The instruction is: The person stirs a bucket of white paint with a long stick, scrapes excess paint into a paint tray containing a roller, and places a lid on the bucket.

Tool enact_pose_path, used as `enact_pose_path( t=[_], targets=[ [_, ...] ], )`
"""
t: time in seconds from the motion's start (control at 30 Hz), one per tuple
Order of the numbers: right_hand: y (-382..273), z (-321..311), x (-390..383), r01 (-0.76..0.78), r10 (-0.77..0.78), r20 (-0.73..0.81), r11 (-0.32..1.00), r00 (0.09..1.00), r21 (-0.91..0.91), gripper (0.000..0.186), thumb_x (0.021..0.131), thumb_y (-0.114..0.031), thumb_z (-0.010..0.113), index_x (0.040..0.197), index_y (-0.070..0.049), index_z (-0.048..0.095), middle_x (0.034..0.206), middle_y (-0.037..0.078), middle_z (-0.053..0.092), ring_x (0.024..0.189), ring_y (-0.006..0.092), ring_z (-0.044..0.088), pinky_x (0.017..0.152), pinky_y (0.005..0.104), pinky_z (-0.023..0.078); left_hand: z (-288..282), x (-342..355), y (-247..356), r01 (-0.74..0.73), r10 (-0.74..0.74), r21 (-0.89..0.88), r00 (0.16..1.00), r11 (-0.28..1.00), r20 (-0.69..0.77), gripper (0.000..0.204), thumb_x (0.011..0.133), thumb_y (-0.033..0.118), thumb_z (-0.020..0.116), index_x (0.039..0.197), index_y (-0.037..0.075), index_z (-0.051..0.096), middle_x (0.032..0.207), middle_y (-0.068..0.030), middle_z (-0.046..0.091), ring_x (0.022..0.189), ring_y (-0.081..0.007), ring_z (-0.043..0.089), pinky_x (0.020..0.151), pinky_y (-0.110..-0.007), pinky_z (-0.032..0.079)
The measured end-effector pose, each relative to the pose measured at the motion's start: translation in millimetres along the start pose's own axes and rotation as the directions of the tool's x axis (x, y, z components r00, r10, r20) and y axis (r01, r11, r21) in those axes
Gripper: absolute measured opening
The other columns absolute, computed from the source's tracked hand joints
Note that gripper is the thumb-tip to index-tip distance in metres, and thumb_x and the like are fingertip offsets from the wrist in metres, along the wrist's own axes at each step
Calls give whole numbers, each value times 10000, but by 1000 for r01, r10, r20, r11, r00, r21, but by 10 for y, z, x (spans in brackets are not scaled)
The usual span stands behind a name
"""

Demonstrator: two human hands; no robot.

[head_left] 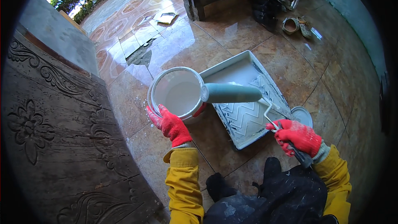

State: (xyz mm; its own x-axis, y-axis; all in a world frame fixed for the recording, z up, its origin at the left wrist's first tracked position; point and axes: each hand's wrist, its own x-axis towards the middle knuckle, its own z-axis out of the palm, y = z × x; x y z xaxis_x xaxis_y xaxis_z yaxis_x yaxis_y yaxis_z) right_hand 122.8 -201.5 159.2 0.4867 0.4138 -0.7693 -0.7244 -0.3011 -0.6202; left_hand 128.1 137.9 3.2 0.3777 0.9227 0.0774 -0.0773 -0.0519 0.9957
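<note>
My left hand (169, 125), in a red glove, grips the near left rim of a white plastic paint bucket (162, 86). White paint lies inside the bucket. My right hand (297, 137), also red-gloved, is closed around the dark handle of a paint roller (236, 93). The roller's pale green sleeve is held level over the paint tray (244, 125), its left end close to the bucket's rim. White paint pools in the tray's far end, and zigzag ridges show on its nearer slope. Whether the roller touches the bucket, I cannot tell.
A round lid (302, 115) lies beside the tray's right edge. Shoes (296, 27) and a dark bag (265, 11) sit at the far right. A carved wooden panel (62, 141) fills the left. Broken floor tiles (141, 56) lie ahead, near a paper piece (166, 18).
</note>
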Motion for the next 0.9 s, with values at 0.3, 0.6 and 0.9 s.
enact_pose_path(
  t=[0.3, 0.6, 0.9],
  targets=[
    [485, -294, -402, -97, 94, 59, 994, 994, 50, 466, 827, -57, 458, 1292, -29, 448, 715, 33, 486, 468, 94, 452, 423, 258, 429, -44, 14, 22, -10, 10, 5, 1000, 1000, -7, 528, 957, 198, 467, 1415, 0, 293, 1388, -225, 395, 1211, -307, 474, 992, -381, 396],
    [705, -290, -255, -16, 16, -1, 999, 1000, -41, 450, 839, -61, 470, 1289, -39, 476, 738, 3, 526, 521, 68, 481, 481, 229, 426, -53, 34, -7, -45, 44, 56, 999, 997, 17, 545, 939, 209, 507, 1399, -8, 310, 1335, -215, 453, 1164, -298, 515, 957, -381, 429],
    [862, -359, -161, 59, -74, -90, 985, 993, -163, 391, 856, -79, 485, 1244, -63, 528, 748, 17, 560, 514, 71, 485, 494, 220, 413, -65, 43, 15, 5, -4, -8, 999, 1000, 42, 526, 946, 165, 494, 1398, -26, 302, 1371, -223, 419, 1219, -314, 478, 1007, -379, 392]
  ],
)
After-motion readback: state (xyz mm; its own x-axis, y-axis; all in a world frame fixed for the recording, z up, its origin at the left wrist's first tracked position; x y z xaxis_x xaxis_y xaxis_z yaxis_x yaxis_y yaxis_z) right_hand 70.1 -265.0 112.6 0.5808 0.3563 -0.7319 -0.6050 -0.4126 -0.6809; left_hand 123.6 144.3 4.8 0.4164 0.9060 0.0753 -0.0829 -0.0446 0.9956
